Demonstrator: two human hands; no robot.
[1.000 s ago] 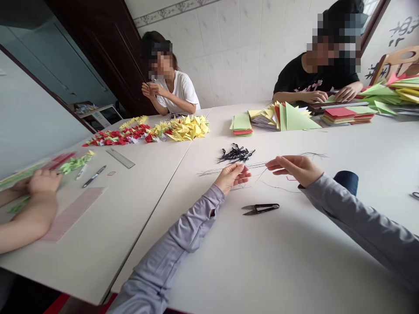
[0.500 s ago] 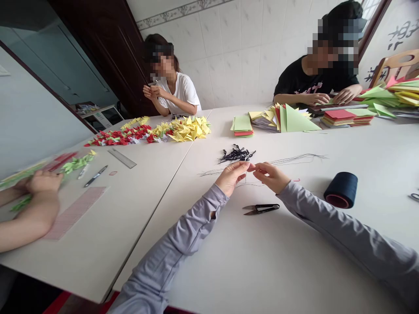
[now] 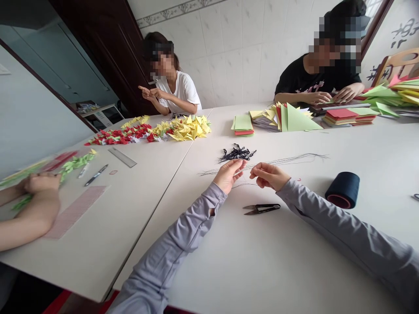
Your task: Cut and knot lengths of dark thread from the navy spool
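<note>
My left hand point(image 3: 228, 175) and my right hand point(image 3: 269, 176) hover close together over the white table point(image 3: 294, 261), their fingertips pinched and a small gap between them. Long thin dark threads point(image 3: 278, 161) lie across the table behind both hands. Any thread held in the fingers is too fine to make out. A heap of small black knotted pieces point(image 3: 237, 153) sits just beyond my hands. Black thread snips point(image 3: 261, 209) lie below them, untouched. A dark blue thread spool point(image 3: 342, 190) lies on its side to the right of my right sleeve.
Folded red and yellow paper pieces point(image 3: 150, 131) cover the adjoining table's far end. Stacks of coloured paper point(image 3: 348, 116) stand ahead. Co-workers sit opposite, and another person's hands point(image 3: 41, 183) rest at left near a ruler point(image 3: 122, 157) and pen point(image 3: 96, 175).
My hands have drawn slightly apart from their meeting point. One second ago my right hand was further right, with my sleeve covering most of the spool, which now shows whole.
</note>
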